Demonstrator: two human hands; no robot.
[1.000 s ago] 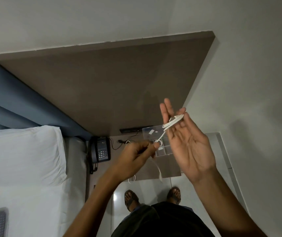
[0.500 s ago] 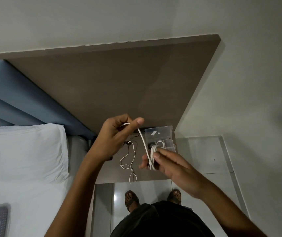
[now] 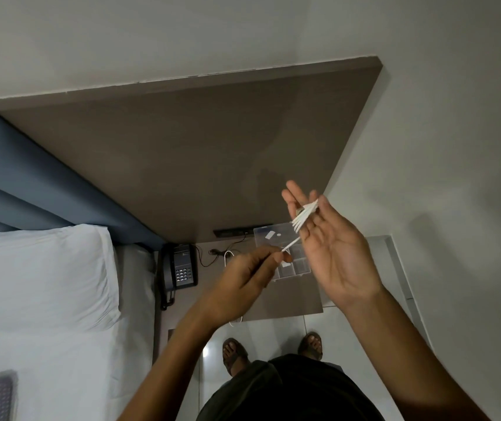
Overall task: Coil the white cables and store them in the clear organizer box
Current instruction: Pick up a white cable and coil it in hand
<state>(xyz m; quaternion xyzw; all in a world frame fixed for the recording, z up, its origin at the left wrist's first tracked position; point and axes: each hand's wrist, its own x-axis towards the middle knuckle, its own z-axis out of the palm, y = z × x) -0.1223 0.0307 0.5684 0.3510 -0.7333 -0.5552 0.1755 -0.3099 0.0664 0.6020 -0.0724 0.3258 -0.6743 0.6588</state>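
My right hand [image 3: 331, 247] is raised, palm towards me, with several turns of a white cable [image 3: 304, 215] wound around its fingers. My left hand [image 3: 249, 281] pinches the cable's free strand just below, and the strand runs taut up to the coil. Behind the hands, the clear organizer box [image 3: 296, 267] lies on the brown bedside table [image 3: 288, 302] with its lid [image 3: 269, 237] standing open. Another white cable [image 3: 227, 256] lies on the table left of the box, partly hidden by my left hand.
A black telephone [image 3: 181, 268] sits at the table's left edge beside the bed with its white pillow [image 3: 39, 268]. A dark thin wire [image 3: 212, 253] runs from a wall socket. A brown headboard panel [image 3: 182, 153] rises behind. My sandalled feet stand on the tiled floor [image 3: 273, 335].
My right hand has risen from near the box and turned palm towards me with the coil on its fingers. My left hand has dropped from up left to pinch the strand beneath it.
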